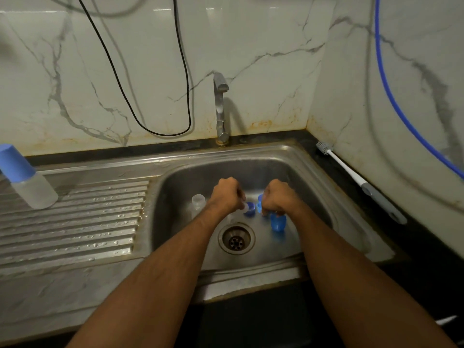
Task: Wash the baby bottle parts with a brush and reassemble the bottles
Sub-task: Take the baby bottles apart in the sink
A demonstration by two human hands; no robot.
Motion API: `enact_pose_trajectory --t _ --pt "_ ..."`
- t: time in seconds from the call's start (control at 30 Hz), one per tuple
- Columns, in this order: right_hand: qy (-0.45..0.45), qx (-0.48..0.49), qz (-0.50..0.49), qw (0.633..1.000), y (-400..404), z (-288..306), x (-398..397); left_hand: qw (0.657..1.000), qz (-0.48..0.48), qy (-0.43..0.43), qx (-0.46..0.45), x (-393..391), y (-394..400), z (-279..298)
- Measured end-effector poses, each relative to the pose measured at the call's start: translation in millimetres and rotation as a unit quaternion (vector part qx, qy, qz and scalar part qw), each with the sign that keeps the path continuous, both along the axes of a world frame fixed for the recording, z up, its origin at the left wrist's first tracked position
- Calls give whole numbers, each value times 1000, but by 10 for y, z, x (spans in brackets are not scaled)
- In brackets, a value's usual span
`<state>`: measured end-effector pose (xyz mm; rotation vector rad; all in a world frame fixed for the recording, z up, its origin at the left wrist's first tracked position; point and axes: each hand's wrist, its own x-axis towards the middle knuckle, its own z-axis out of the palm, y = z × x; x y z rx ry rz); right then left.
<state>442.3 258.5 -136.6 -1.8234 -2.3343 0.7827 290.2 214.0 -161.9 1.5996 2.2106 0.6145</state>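
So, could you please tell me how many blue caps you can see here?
2 clearly: one cap on the bottle standing on the drainboard at left, one blue cap in the sink below the right hand. Smaller blue parts sit between the hands, partly hidden.

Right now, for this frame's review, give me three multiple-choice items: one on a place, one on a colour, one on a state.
1. Where does the bottle brush lie?
A. In the sink basin
B. On the dark counter right of the sink, by the wall
C. On the draining board

2. What colour is the cap of the assembled bottle on the draining board?
A. Blue
B. Red
C. Yellow

3. What is the tap doing?
A. Running hard
B. Dripping into a bowl
C. No water shows

Answers: 1 B, its white handle rests along the counter; 2 A, the cap is plainly blue; 3 C, no stream falls from the spout.
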Motion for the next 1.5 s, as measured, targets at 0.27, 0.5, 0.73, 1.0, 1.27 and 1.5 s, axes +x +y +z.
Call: enact_pose_trajectory --t 0.27,0.5,0.73,1.0,1.27,1.5 --pt "-128 1 122 984 -54 -145 59 993 -56 43 -94 203 339 -246" --pt "-131 -74 172 974 7 -252 31 989 -62 21 -133 191 397 -489" --pt "-126 -65 186 972 -31 -397 -19 989 -65 25 -131 277 426 -631" --pt "-123 10 152 981 26 -444 5 989 -70 -11 -129 240 422 -706" --pt "-139 59 146 978 78 -468 30 991 -72 -17 -110 198 421 -756" --pt "-117 91 146 978 92 -339 58 992 -75 -28 -101 196 431 -686"
